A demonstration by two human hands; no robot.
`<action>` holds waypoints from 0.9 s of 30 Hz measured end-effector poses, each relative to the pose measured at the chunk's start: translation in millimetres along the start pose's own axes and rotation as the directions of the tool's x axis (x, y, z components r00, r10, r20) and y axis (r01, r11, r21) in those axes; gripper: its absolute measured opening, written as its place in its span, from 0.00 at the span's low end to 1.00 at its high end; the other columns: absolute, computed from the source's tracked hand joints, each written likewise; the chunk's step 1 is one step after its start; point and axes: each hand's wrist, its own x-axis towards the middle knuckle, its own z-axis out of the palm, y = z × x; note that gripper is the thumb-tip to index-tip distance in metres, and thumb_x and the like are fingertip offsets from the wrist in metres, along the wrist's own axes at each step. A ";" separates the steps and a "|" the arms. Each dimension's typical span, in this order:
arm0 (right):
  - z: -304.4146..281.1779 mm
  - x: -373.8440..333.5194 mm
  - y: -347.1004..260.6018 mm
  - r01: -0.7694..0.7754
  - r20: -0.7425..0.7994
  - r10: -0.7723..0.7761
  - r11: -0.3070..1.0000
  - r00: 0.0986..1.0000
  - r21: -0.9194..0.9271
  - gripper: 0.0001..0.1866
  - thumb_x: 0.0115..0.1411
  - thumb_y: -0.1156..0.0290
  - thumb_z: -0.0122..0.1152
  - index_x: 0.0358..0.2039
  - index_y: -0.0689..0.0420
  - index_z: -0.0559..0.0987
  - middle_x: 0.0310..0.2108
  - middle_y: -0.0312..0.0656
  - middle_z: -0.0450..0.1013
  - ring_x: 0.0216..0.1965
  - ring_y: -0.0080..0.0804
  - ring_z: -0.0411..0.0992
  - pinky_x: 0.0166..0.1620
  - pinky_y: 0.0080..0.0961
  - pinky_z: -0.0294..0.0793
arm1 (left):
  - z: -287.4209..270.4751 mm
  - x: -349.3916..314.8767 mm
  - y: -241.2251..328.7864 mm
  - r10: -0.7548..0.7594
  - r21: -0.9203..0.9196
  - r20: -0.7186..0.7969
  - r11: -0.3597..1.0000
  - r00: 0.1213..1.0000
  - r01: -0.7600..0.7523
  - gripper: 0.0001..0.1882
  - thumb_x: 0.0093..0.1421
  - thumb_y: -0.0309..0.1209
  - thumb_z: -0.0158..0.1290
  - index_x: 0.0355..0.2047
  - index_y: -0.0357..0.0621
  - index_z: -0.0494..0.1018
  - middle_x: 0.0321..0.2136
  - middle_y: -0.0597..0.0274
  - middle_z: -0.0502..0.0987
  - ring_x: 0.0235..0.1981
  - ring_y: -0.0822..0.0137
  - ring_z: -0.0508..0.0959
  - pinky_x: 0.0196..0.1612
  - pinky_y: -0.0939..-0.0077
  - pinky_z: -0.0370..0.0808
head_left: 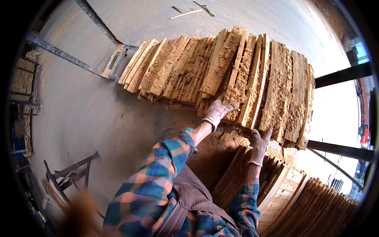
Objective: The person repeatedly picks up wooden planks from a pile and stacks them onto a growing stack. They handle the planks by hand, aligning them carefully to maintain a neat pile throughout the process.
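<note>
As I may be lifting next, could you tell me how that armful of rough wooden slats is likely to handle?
Probably stiff, the slats run straight. Likely awkward: loose pieces fanned out could slip apart. The splintery faces should grip the gloved left hand and right hand.

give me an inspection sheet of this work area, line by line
surface: grey concrete floor, dusted with sawdust near the stack
job's things: bundle of rough wood slabs, lifted and held flat side up; more slabs stacked on edge below
clutter: loose sticks on the floor at the top; sawdust heap under the bundle
grippers: left hand, gloved, pressed against the bundle's underside; right hand, gloved, gripping the bundle's lower edge
cables: nothing seen
surroundings: metal frame at left, dark steel beams at right, metal stand lower left
</note>
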 end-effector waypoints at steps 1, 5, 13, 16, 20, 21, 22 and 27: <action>4.7 -0.9 -2.1 -0.014 0.021 0.013 0.998 1.000 0.063 0.48 0.49 0.63 0.70 0.65 0.61 0.53 0.62 0.54 0.57 0.62 0.38 0.57 0.61 0.29 0.58 | -26.4 14.9 10.7 -0.182 -0.229 0.240 0.944 0.954 0.238 0.31 0.64 0.22 0.37 0.64 0.36 0.40 0.44 0.23 0.68 0.33 0.54 0.79 0.34 0.79 0.80; 3.9 1.9 -16.5 -0.072 0.112 0.064 0.995 0.992 0.071 0.49 0.50 0.65 0.70 0.64 0.66 0.50 0.63 0.53 0.56 0.59 0.35 0.59 0.58 0.25 0.62 | -23.0 20.4 24.5 -0.194 0.067 0.243 0.981 0.951 0.183 0.29 0.61 0.21 0.43 0.62 0.32 0.49 0.43 0.43 0.75 0.41 0.65 0.78 0.34 0.85 0.77; -35.5 15.3 -14.5 0.062 0.244 0.058 0.887 0.968 -0.457 0.43 0.48 0.61 0.68 0.63 0.53 0.58 0.47 0.58 0.71 0.44 0.44 0.74 0.47 0.36 0.73 | 23.6 16.7 22.5 0.115 0.876 -0.045 0.482 0.992 -0.016 0.27 0.60 0.36 0.53 0.54 0.28 0.63 0.47 0.49 0.74 0.46 0.63 0.76 0.51 0.78 0.71; -42.3 -1.3 8.0 0.098 0.159 -0.082 0.991 0.984 -0.091 0.37 0.49 0.70 0.68 0.61 0.51 0.64 0.49 0.52 0.71 0.52 0.39 0.70 0.53 0.33 0.70 | 40.8 -5.5 16.7 0.184 0.734 -0.021 0.670 0.983 -0.110 0.34 0.53 0.40 0.62 0.56 0.35 0.64 0.48 0.53 0.73 0.49 0.64 0.73 0.53 0.72 0.70; -45.3 -16.5 15.7 -0.238 0.140 0.193 0.833 0.971 0.500 0.24 0.57 0.72 0.62 0.53 0.64 0.70 0.44 0.44 0.73 0.47 0.32 0.71 0.50 0.26 0.73 | 67.5 -53.7 8.1 0.562 0.904 0.296 0.097 0.773 -0.417 0.33 0.53 0.28 0.62 0.57 0.33 0.62 0.57 0.49 0.65 0.56 0.61 0.68 0.57 0.72 0.68; -47.9 -20.7 30.2 -0.344 0.151 0.343 0.620 0.927 0.705 0.23 0.58 0.72 0.60 0.52 0.65 0.69 0.41 0.43 0.73 0.44 0.30 0.72 0.48 0.25 0.75 | 66.9 -65.2 4.3 0.543 0.888 0.356 0.056 0.760 -0.456 0.32 0.53 0.25 0.61 0.57 0.34 0.62 0.56 0.50 0.66 0.55 0.61 0.69 0.57 0.71 0.69; -44.1 -24.4 48.8 -0.393 0.214 0.463 0.333 0.860 0.857 0.22 0.59 0.72 0.58 0.52 0.67 0.69 0.38 0.42 0.73 0.40 0.29 0.73 0.46 0.24 0.76 | 64.2 -81.4 1.4 0.499 0.938 0.292 0.017 0.816 -0.345 0.34 0.54 0.24 0.60 0.59 0.35 0.59 0.56 0.53 0.66 0.54 0.60 0.69 0.57 0.68 0.69; -23.6 -6.4 85.8 -0.261 0.092 0.331 0.512 0.939 0.818 0.14 0.62 0.68 0.53 0.45 0.62 0.72 0.34 0.41 0.73 0.35 0.35 0.73 0.41 0.32 0.76 | 26.8 -81.8 -21.5 0.449 0.971 0.223 -0.028 0.865 -0.236 0.40 0.53 0.29 0.62 0.62 0.35 0.54 0.51 0.57 0.65 0.46 0.67 0.73 0.52 0.75 0.72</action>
